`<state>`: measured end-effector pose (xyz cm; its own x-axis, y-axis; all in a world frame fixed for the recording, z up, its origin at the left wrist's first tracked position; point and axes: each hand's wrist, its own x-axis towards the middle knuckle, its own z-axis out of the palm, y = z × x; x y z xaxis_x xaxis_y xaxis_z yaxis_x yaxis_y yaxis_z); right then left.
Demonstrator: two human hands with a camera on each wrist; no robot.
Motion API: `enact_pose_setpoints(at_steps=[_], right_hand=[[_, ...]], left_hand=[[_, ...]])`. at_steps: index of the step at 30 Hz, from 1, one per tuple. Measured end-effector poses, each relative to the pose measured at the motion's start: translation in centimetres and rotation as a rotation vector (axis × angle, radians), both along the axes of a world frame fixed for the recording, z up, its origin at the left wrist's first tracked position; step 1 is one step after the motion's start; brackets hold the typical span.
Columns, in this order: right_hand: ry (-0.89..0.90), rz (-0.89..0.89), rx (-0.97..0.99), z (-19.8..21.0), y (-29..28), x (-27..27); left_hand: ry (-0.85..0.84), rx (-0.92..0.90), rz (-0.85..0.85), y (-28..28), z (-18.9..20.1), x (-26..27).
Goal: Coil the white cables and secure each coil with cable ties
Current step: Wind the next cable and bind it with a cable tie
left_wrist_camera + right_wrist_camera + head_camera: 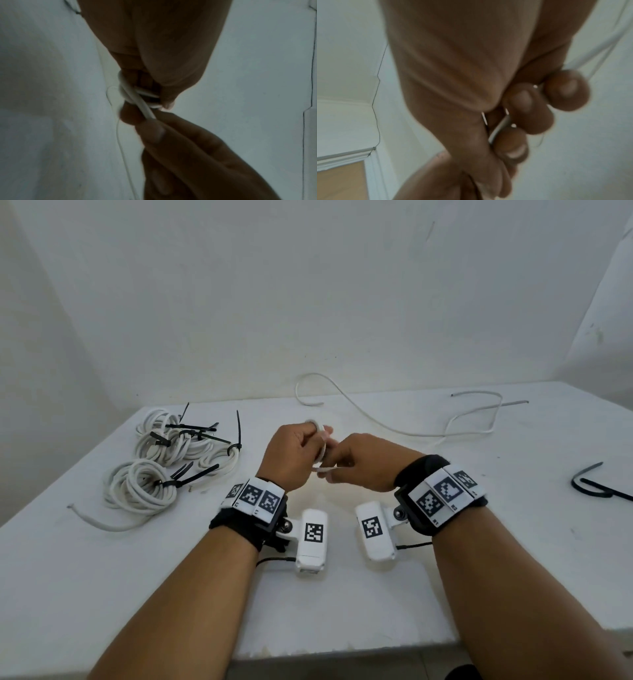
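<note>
A white cable is lying in loose curves across the far side of the bench, and its near end is looping into a small coil that both hands are holding just above the bench's middle. The left hand is curling its fingers through and around the small coil, while the right hand is pinching the strand where it leaves the coil; the two hands are sitting close together, fingertips nearly touching. To the left, finished coils of white cable are resting on the bench, each cinched with black cable ties. At the bench's right edge, a loose black cable tie is lying well apart from the hands.
</note>
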<state>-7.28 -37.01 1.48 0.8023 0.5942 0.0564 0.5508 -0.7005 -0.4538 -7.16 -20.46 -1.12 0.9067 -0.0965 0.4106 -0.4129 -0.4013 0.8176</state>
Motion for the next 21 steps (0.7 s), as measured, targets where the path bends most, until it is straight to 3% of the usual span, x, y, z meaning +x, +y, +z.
enact_pose_setpoints(at_steps=[2, 4, 9, 14, 17, 21], right_hand=[[-0.039, -0.059, 0.161, 0.0, -0.8, 0.3], [-0.049, -0.094, 0.324, 0.1, -1.4, 0.6], [-0.116, -0.068, 0.568, 0.4, -2.1, 0.6], [-0.147, -0.106, 0.796, 0.1, -2.8, 1.6], [-0.119, -0.126, 0.751, -0.4, -2.5, 2.0], [-0.077, -0.134, 0.548, -0.8, -1.4, 2.0]], left_hand=[[0.043, 0.269, 0.018, 0.2, 0.1, -0.1], [0.148, 0.303, -0.079, 0.1, 0.2, -0.4], [0.393, -0.238, -0.307, -1.2, 0.5, -1.0], [0.519, -0.596, -0.507, -0.8, 1.1, -1.7], [0.54, -0.762, -0.633, -0.3, 1.2, -1.7], [0.473, -0.929, -0.708, -0.4, 1.2, -1.5]])
